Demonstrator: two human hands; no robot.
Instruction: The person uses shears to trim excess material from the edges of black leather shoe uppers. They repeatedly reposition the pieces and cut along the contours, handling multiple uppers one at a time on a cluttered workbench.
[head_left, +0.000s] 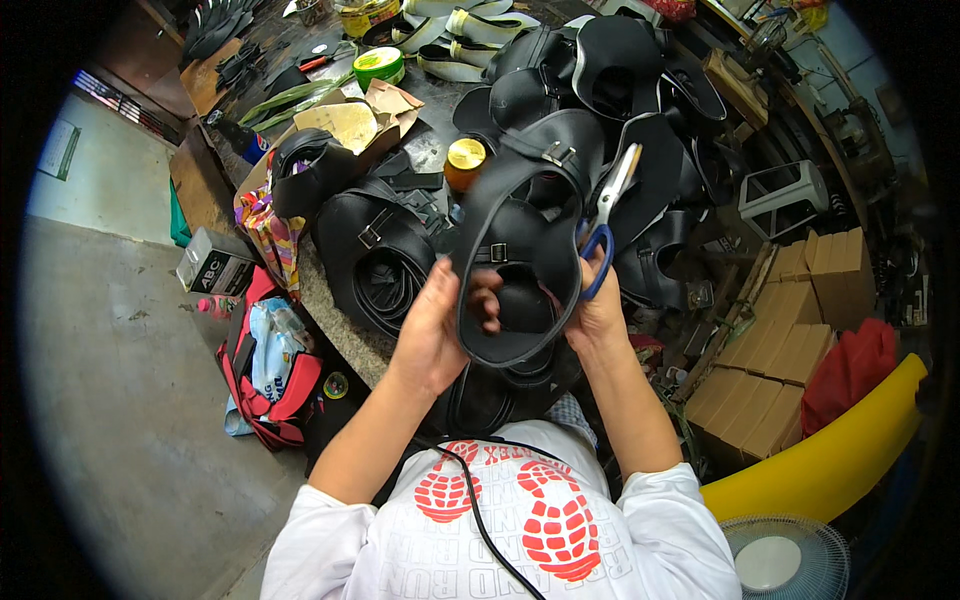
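Note:
A black leather shoe upper (515,349) with a buckled strap is held up before me, its large opening facing me. My left hand (432,325) is closed on its left edge; several fingers, slightly blurred, show through the opening. At the opposite edge is my right hand (598,308), closed round blue-handled scissors (600,240) and also against the upper. The scissors' blades point up and away from me. Behind and below the held piece, more black leather with a buckle partly shows. A stack of black uppers (362,235) lies left of my hands.
More black uppers (620,65) are heaped at the back right of the worktable. A yellow-lidded jar (465,160) and a green round tin (379,66) stand behind. Cardboard boxes (765,345) and a fan (780,560) are at right; a red bag (262,375) is at left.

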